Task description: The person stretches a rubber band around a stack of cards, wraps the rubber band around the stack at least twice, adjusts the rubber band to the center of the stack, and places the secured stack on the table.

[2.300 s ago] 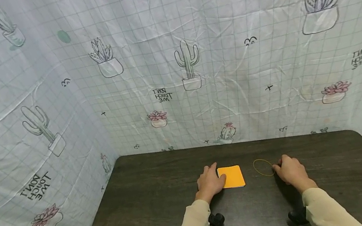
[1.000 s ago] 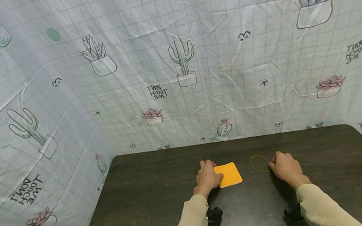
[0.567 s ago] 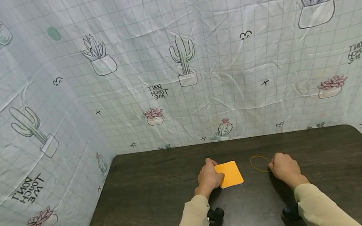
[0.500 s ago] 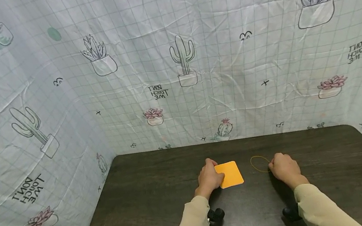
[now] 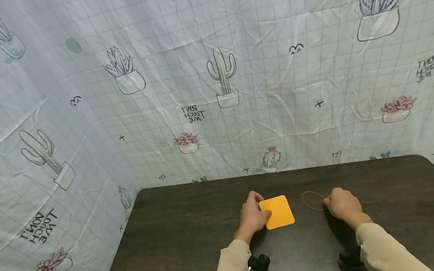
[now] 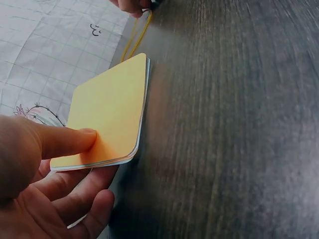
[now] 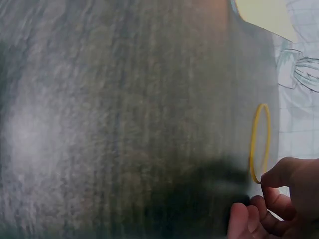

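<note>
My left hand (image 5: 252,216) holds a thin stack of square orange cards (image 5: 280,214) with rounded corners. In the left wrist view the thumb lies flat on the top card and the other fingers reach underneath. Pale edges of several layers (image 6: 119,161) show along the near side, and the stack tilts over the table. To the right, my right hand (image 5: 344,205) pinches one end of a yellow rubber band (image 7: 253,144) between thumb and index finger. The band makes a slack loop that points toward the cards, apart from them.
Both hands work over a dark wood-grain table (image 5: 188,247). A white grid curtain (image 5: 282,109) printed with cacti hangs behind it and along both sides. Black wrist cameras (image 5: 259,262) sit below each hand.
My left fingers have moved from the cards' left edge to underneath, and the stack has turned slightly and lifted at the left. The right hand still pinches the rubber band, nearly unmoved.
</note>
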`<action>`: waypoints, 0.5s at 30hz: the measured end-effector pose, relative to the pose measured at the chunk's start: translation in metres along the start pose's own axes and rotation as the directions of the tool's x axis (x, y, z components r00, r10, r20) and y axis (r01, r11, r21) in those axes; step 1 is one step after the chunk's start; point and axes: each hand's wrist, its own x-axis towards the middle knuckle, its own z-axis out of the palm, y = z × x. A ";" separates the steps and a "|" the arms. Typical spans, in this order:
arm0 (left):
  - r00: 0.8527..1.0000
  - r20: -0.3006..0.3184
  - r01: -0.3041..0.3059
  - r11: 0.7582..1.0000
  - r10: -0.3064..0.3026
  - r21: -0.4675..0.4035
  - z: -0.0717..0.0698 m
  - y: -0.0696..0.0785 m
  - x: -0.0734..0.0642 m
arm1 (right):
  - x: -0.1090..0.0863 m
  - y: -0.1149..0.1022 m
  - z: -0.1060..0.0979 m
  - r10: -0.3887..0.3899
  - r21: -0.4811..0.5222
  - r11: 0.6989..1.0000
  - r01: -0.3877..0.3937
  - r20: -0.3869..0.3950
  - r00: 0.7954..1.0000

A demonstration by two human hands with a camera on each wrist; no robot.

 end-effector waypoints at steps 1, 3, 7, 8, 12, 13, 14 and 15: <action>1.000 0.001 -0.004 1.000 0.004 -0.011 0.001 0.000 0.000 | -0.001 0.001 0.000 -0.002 0.026 1.000 0.002 -0.001 1.000; 1.000 0.005 -0.015 0.999 0.016 -0.032 0.001 -0.001 -0.001 | -0.002 0.004 0.000 -0.006 0.091 0.996 0.006 0.000 1.000; 0.999 0.018 -0.031 0.996 0.032 -0.089 0.001 -0.005 -0.002 | -0.003 0.007 0.001 -0.001 0.246 0.969 -0.003 0.014 1.000; 0.999 0.017 -0.034 0.994 0.036 -0.103 0.001 -0.006 -0.002 | -0.003 0.008 0.001 -0.003 0.295 0.955 -0.005 0.025 1.000; 0.998 0.024 -0.048 0.985 0.053 -0.164 -0.001 -0.010 -0.002 | -0.004 0.005 -0.001 -0.009 0.465 0.885 -0.021 0.063 0.998; 0.998 0.026 -0.055 0.982 0.060 -0.179 -0.001 -0.010 -0.002 | -0.004 0.004 -0.002 -0.009 0.497 0.868 -0.028 0.072 0.997; 0.997 0.028 -0.060 0.980 0.067 -0.189 -0.001 -0.010 -0.002 | -0.004 0.003 -0.003 -0.013 0.511 0.859 -0.027 0.074 0.997; 0.997 0.031 -0.066 0.978 0.074 -0.197 -0.001 -0.010 -0.002 | -0.004 0.001 -0.004 -0.012 0.524 0.851 -0.029 0.073 0.997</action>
